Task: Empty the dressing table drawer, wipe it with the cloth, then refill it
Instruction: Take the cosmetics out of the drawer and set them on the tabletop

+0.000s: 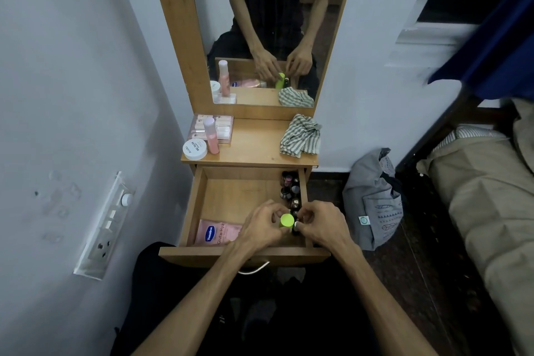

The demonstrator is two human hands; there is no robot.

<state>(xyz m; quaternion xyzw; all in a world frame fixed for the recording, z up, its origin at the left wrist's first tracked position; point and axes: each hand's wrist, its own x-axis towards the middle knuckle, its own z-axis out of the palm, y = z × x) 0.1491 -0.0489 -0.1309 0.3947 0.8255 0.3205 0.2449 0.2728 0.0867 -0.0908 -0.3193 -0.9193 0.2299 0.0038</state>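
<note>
Wooden drawer (199,205) pulled open, near; left hand (260,225) curled round green-capped bottle (287,220), right hand (320,224) pinching small dark bottle (295,229), probably mid-transfer; nail polishes (290,189) lining right wall; striped cloth (300,136) parked far right on tabletop (254,147)

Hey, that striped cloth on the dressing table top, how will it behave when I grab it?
The striped cloth lies crumpled in soft folds, so it's probably floppy and will droop from wherever you pinch it. It looks thin, likely light. Sitting near the right edge of the table top, a loose corner might drag or catch as it lifts.
</note>
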